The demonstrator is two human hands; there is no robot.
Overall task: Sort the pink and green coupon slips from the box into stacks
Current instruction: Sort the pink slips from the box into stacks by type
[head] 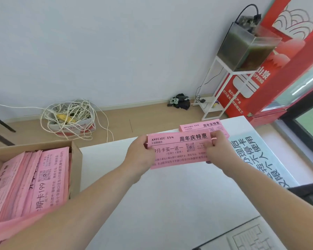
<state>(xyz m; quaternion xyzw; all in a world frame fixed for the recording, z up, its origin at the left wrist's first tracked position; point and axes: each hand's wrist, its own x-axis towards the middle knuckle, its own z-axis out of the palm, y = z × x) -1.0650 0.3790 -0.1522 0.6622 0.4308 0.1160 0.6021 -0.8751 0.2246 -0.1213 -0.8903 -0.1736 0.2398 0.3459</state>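
A pink slip (pixel 179 150) is being held flat above the white table (pixel 170 204), just short of the pink stack (pixel 202 126) at the far edge. The left hand (pixel 140 154) is pinching its left end and the right hand (pixel 218 150) is pinching its right end. The placing step appears to be in hand; next, the slip needs squaring over the stack. The box (pixel 76 159) of slips is sitting at the left.

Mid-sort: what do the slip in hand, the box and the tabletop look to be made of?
Slip: thin pink paper, matte, with black print and no gloss.
Box: brown cardboard, probably corrugated, with dull walls and raw cut edges.
Tabletop: smooth, white and faintly shiny. Likely laminate or painted board, but I cannot tell which.
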